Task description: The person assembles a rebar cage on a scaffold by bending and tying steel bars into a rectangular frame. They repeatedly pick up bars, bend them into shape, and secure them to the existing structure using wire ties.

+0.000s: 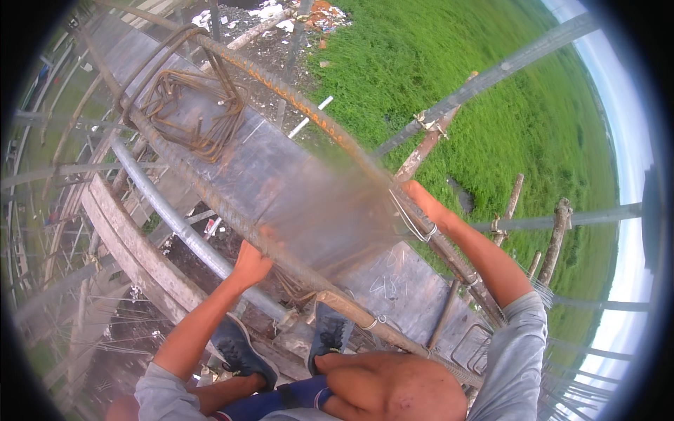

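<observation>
Left hand [250,263] closed on near rebar [210,196], right hand [421,200] gripping far rebar [295,98]; both bars run diagonally away toward stirrup bundle [189,105].

1. Rusty brown steel bars [295,95] and stirrups [189,105].
2. Grey formwork board [281,175], with faint white scribbles.
3. Dull silver-grey pipe [175,217].
4. Bright green grass field [491,105].
5. Dark blue-grey shoes [239,351].
6. Pale grey sleeves [516,358], navy shorts [281,400].
</observation>
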Demonstrator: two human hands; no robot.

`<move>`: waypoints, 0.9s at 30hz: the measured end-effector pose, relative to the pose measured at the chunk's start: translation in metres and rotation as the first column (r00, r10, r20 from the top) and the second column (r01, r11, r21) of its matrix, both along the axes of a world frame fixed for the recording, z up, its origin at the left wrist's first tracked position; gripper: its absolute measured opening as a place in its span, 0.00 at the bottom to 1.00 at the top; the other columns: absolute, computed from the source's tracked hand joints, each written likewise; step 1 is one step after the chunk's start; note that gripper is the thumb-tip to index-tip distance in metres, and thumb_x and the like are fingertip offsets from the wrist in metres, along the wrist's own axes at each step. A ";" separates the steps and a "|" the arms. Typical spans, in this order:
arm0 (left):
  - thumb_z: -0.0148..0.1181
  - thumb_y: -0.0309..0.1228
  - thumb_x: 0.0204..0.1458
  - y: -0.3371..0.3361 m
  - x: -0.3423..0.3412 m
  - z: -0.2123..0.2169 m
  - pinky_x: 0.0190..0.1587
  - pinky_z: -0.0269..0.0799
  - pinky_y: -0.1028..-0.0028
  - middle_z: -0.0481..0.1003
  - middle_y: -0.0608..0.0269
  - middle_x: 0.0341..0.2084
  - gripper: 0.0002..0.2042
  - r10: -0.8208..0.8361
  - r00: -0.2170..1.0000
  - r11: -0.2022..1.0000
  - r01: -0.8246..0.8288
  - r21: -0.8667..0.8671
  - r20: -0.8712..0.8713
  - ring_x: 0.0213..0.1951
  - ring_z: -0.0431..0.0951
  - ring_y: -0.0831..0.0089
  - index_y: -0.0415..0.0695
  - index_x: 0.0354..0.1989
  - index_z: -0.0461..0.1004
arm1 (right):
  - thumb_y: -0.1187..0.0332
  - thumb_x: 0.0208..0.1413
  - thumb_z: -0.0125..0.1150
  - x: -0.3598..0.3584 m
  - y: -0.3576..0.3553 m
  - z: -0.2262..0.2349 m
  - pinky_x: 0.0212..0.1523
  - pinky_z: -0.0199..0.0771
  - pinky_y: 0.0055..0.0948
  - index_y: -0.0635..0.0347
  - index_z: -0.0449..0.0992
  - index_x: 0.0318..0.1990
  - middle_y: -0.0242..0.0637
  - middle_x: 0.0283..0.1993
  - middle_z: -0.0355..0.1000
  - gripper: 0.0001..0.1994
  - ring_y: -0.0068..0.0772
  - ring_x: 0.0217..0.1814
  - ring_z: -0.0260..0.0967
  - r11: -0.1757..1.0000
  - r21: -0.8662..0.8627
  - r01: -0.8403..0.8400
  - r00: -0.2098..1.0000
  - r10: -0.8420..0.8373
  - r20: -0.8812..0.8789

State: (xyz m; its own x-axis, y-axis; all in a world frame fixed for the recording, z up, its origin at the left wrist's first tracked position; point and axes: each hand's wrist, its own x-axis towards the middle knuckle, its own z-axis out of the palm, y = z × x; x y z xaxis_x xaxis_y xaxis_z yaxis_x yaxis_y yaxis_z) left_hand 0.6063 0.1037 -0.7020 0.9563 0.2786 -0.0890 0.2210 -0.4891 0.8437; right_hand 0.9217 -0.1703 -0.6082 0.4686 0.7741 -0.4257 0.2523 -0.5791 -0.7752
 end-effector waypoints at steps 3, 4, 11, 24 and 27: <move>0.62 0.37 0.65 0.020 0.007 0.028 0.30 0.63 0.70 0.64 0.71 0.22 0.13 0.179 0.962 0.850 -0.256 -0.461 -0.204 0.26 0.65 0.80 0.40 0.44 0.71 | 0.33 0.70 0.44 0.005 0.015 0.000 0.20 0.49 0.32 0.52 0.64 0.16 0.20 0.16 0.55 0.36 0.18 0.19 0.48 0.982 -0.134 0.131 0.985 -0.144 -0.098; 0.63 0.37 0.65 0.028 0.009 0.040 0.30 0.63 0.72 0.65 0.73 0.22 0.13 0.223 0.933 0.726 -0.353 -0.591 -0.283 0.25 0.64 0.82 0.40 0.45 0.72 | 0.33 0.69 0.44 0.006 0.021 -0.003 0.20 0.48 0.32 0.51 0.63 0.16 0.20 0.16 0.54 0.36 0.18 0.19 0.49 0.987 -0.084 0.140 0.979 -0.150 -0.137; 0.54 0.53 0.68 0.091 -0.015 0.182 0.21 0.50 0.78 0.50 0.80 0.15 0.22 0.307 0.781 0.231 -0.615 -0.754 -0.544 0.17 0.50 0.85 0.42 0.47 0.73 | 0.31 0.67 0.45 -0.009 0.101 -0.029 0.23 0.64 0.29 0.55 0.72 0.23 0.25 0.19 0.64 0.36 0.20 0.21 0.62 0.981 0.146 0.128 0.931 -0.068 -0.359; 0.49 0.56 0.69 0.007 -0.216 0.380 0.13 0.39 0.77 0.44 0.80 0.10 0.27 0.960 0.093 -0.061 -0.852 -0.520 -0.265 0.11 0.41 0.85 0.39 0.43 0.75 | 0.49 0.73 0.51 0.031 0.223 0.140 0.40 0.71 0.27 0.64 0.80 0.52 0.30 0.38 0.75 0.24 0.23 0.36 0.68 0.810 0.586 0.027 0.963 -0.178 0.202; 0.46 0.57 0.70 -0.015 -0.241 0.375 0.12 0.36 0.77 0.43 0.79 0.10 0.26 0.965 -0.118 -0.251 -0.675 -0.694 -0.235 0.10 0.39 0.84 0.42 0.44 0.74 | 0.48 0.73 0.50 -0.002 0.228 0.168 0.37 0.70 0.29 0.66 0.81 0.48 0.34 0.30 0.73 0.25 0.23 0.33 0.67 0.735 0.620 -0.273 0.911 -0.009 0.412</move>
State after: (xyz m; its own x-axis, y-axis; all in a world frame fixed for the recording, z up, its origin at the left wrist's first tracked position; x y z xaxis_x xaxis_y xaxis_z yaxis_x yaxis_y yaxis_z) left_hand 0.3656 0.0883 -0.3269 -0.2360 0.8459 -0.4784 -0.3107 0.4008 0.8619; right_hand 0.9199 0.0577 -0.4400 0.3467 0.8536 0.3889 0.6275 0.0972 -0.7726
